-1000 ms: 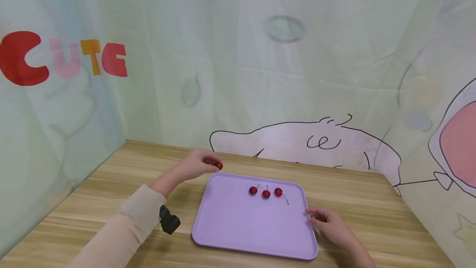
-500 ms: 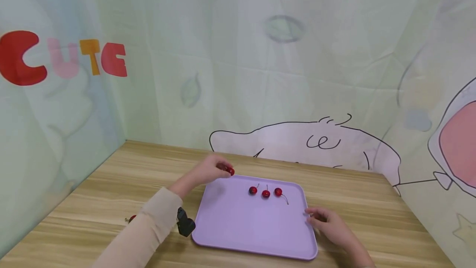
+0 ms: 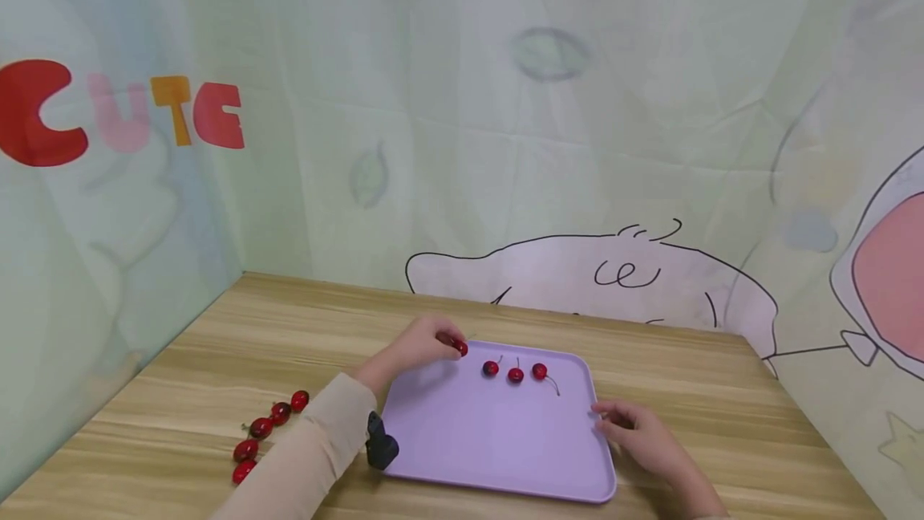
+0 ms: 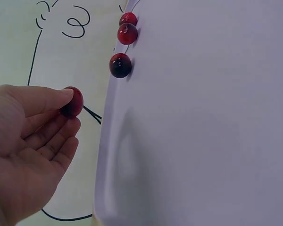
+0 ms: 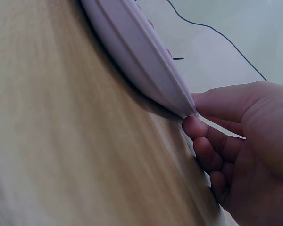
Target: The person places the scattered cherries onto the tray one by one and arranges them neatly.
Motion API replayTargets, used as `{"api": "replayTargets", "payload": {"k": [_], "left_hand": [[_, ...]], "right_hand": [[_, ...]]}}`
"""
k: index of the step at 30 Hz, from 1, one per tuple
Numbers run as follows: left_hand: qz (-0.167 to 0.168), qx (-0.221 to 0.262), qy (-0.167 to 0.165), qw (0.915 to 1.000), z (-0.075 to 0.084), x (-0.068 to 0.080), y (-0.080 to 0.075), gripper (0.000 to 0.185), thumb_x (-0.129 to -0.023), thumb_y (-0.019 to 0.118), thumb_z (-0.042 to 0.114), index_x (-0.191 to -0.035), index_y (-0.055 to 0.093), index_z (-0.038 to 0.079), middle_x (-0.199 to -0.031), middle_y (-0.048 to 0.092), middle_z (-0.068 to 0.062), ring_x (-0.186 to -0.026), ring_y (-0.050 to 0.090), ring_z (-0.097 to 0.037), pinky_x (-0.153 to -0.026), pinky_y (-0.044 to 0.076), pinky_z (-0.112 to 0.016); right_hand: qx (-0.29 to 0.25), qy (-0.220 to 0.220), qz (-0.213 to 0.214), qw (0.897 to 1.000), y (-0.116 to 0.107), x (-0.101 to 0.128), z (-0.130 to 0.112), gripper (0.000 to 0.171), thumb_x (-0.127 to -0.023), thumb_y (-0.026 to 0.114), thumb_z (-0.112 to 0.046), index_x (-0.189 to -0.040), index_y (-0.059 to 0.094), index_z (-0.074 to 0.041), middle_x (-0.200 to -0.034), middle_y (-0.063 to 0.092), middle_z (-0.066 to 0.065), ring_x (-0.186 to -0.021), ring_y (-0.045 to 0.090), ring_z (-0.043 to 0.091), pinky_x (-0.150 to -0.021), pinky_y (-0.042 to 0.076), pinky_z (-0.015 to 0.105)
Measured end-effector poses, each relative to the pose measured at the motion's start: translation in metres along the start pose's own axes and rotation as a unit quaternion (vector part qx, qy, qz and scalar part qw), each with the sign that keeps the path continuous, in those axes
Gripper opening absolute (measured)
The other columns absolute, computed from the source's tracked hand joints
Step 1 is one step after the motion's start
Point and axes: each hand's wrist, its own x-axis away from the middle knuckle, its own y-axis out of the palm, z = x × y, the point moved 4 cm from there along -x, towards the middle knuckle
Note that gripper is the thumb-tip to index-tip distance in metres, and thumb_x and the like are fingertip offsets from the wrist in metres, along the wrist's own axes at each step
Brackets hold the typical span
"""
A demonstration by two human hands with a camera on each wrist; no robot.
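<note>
My left hand (image 3: pixel 421 345) pinches a dark red cherry (image 4: pixel 73 104) between thumb and fingers, above the far left part of a lilac tray (image 3: pixel 491 440). Three cherries with thin stems lie in a row near the tray's far rim; the middle cherry (image 3: pixel 516 375) is a little right of the held one. At the tray's right side my right hand (image 3: pixel 642 436) pinches the rim between thumb and index finger, as the right wrist view shows. The other fingers of that hand (image 5: pixel 254 127) are curled below the rim.
On the wooden table (image 3: pixel 310 319) left of the tray, several more cherries (image 3: pixel 261 427) lie in a slanting line, partly behind the left sleeve (image 3: pixel 310 448). A printed curtain (image 3: pixel 462 143) stands along the table's back and sides.
My left hand has carried the cherry rightward and nearer, from beyond the tray's far left corner to over the tray. The cherries at left came into sight from behind the sleeve. My right hand stayed put.
</note>
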Motion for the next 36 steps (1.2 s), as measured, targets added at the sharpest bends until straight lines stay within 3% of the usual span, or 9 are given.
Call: {"api": "replayTargets", "payload": {"k": [6, 16, 36], "left_hand": [[-0.004, -0.005, 0.013, 0.9999, -0.003, -0.001, 0.009, 0.018, -0.077, 0.073, -0.002, -0.095, 0.072, 0.0, -0.087, 0.069, -0.005, -0.082, 0.061, -0.015, -0.077, 0.05, -0.031], [-0.01, -0.021, -0.036, 0.9991, -0.007, -0.002, 0.021, 0.017, -0.078, 0.075, 0.002, -0.094, 0.073, 0.005, -0.087, 0.067, -0.002, -0.082, 0.057, -0.015, -0.078, 0.047, -0.033], [-0.023, -0.032, -0.024, 0.9989, -0.014, -0.007, 0.03, 0.014, -0.079, 0.073, 0.002, -0.093, 0.072, 0.003, -0.086, 0.067, -0.003, -0.08, 0.055, -0.015, -0.074, 0.046, -0.031]], "right_hand": [[-0.001, 0.004, 0.004, 1.0, 0.0, 0.0, 0.001, 0.031, -0.09, 0.067, -0.016, -0.115, 0.065, 0.002, -0.1, 0.068, 0.008, -0.084, 0.054, 0.007, -0.073, 0.046, 0.022], [-0.005, 0.001, 0.005, 1.0, 0.0, 0.0, 0.001, 0.031, -0.089, 0.067, -0.015, -0.115, 0.065, 0.003, -0.093, 0.065, 0.006, -0.077, 0.051, 0.006, -0.067, 0.044, 0.022], [0.003, 0.006, 0.001, 1.0, 0.0, 0.0, 0.0, 0.031, -0.089, 0.066, -0.015, -0.115, 0.065, 0.003, -0.099, 0.067, 0.008, -0.081, 0.052, 0.007, -0.071, 0.045, 0.022]]}}
